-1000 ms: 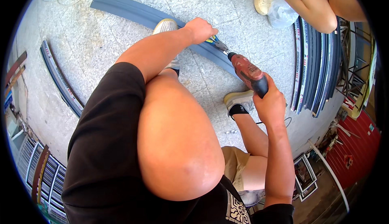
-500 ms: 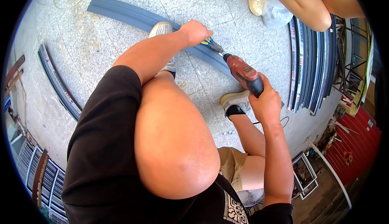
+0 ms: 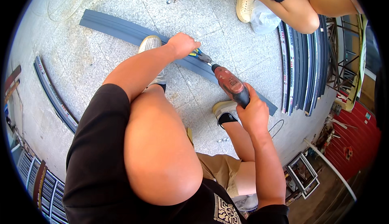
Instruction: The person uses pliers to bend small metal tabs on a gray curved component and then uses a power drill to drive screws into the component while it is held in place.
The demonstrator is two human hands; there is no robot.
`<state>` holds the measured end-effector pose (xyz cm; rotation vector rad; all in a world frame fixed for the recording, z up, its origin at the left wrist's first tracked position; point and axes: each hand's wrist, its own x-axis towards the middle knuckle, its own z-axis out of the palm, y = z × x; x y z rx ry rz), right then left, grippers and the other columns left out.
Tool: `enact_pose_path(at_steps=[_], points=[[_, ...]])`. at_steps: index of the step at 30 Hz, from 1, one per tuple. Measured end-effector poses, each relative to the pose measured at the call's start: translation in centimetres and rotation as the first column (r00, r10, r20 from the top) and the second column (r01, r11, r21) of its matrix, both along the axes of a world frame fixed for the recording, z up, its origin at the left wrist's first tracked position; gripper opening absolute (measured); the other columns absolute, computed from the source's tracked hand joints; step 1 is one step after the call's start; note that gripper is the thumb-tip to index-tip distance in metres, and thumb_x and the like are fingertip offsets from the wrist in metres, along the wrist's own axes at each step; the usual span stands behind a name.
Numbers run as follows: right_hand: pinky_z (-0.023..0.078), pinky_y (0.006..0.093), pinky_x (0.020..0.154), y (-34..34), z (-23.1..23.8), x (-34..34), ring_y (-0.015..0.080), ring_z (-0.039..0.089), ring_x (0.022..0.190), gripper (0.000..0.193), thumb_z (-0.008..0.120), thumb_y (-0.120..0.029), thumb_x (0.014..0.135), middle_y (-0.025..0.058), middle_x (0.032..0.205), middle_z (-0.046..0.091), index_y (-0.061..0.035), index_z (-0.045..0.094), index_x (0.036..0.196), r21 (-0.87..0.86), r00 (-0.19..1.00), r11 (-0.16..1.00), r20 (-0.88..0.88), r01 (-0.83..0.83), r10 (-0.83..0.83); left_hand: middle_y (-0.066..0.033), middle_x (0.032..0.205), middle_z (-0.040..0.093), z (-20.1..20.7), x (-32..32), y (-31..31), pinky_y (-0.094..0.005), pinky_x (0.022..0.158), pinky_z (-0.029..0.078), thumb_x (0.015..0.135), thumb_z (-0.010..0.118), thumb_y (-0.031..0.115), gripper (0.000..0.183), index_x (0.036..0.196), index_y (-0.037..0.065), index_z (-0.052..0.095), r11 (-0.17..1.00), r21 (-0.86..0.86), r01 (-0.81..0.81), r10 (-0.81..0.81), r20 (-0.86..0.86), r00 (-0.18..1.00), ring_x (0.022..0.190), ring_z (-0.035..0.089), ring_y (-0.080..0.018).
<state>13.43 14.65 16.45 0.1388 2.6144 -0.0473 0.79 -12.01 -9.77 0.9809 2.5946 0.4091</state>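
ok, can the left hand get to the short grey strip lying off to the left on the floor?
Probably not as things stand: the left hand is closed on pliers at the long grey strip, and the short strip lies apart beyond the raised knee.

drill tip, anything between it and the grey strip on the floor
Nothing visible blocks it. The drill in the right hand points at the grey strip, beside pliers held by the left hand.

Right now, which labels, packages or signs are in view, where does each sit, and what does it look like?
Label: on the red drill's body, held in the right hand; small, dark, rectangular.
Printed strips: along the stacked profiles at right; long, pale, with red marks.
Bag: beside the other person's foot; translucent white.
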Motion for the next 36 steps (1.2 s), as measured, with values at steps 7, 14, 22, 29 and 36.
enact_pose_path(at_steps=[7, 14, 22, 29, 36], points=[[0.063, 0.0507, 0.084, -0.4, 0.7, 0.0, 0.0410, 0.079, 0.090, 0.078, 0.083, -0.021, 0.083, 0.0186, 0.098, 0.080, -0.0246, 0.055, 0.156, 0.049, 0.998, 0.999, 0.064, -0.021, 0.018, -0.0121, 0.096, 0.076, 0.0, -0.1, 0.0, -0.0485, 0.078, 0.062, 0.095, 0.063, 0.012, 0.019, 0.114, 0.012, 0.067, 1.000, 0.022, -0.003, 0.003, 0.008, 1.000, 0.094, 0.078, -0.0349], [0.061, 0.0532, 0.084, 0.2, 0.6, 0.6, 0.0433, 0.078, 0.088, 0.079, 0.081, -0.016, 0.081, 0.0199, 0.094, 0.080, -0.0261, 0.057, 0.155, -0.006, 0.999, 1.000, 0.030, -0.027, 0.027, -0.0117, 0.094, 0.075, -0.4, -0.2, 0.1, -0.0489, 0.077, 0.062, 0.094, 0.064, 0.014, 0.014, 0.108, 0.012, 0.067, 0.998, 0.067, -0.002, 0.003, -0.021, 1.000, 0.090, 0.078, -0.0350], [0.061, 0.0540, 0.081, 0.6, 0.4, 1.1, 0.0432, 0.077, 0.085, 0.079, 0.081, -0.015, 0.079, 0.0201, 0.092, 0.079, -0.0231, 0.058, 0.154, -0.035, 0.999, 0.999, 0.045, -0.025, 0.027, -0.0119, 0.094, 0.076, -0.3, -0.1, 0.1, -0.0488, 0.076, 0.062, 0.094, 0.064, 0.014, 0.015, 0.109, 0.012, 0.067, 0.999, 0.041, -0.002, 0.003, -0.035, 0.999, 0.091, 0.078, -0.0348], [0.061, 0.0553, 0.084, 0.4, 0.5, 0.1, 0.0463, 0.077, 0.088, 0.077, 0.080, -0.016, 0.081, 0.0225, 0.094, 0.079, -0.0246, 0.058, 0.154, -0.046, 0.998, 0.999, 0.063, 0.023, -0.020, -0.0114, 0.094, 0.076, -0.4, 0.0, -0.2, -0.0485, 0.075, 0.062, 0.095, 0.064, 0.015, 0.014, 0.108, 0.012, 0.066, 1.000, 0.030, -0.002, 0.002, -0.025, 1.000, 0.090, 0.078, -0.0350], [0.062, 0.0531, 0.085, 0.7, 0.3, -0.5, 0.0430, 0.078, 0.091, 0.078, 0.084, -0.020, 0.082, 0.0197, 0.100, 0.080, -0.0269, 0.056, 0.155, 0.009, 0.997, 1.000, 0.074, -0.005, 0.004, -0.0118, 0.097, 0.076, 0.1, 0.1, 0.0, -0.0498, 0.076, 0.062, 0.095, 0.064, 0.014, 0.015, 0.109, 0.013, 0.066, 0.999, 0.028, -0.015, 0.015, 0.001, 1.000, 0.092, 0.078, -0.0350]])
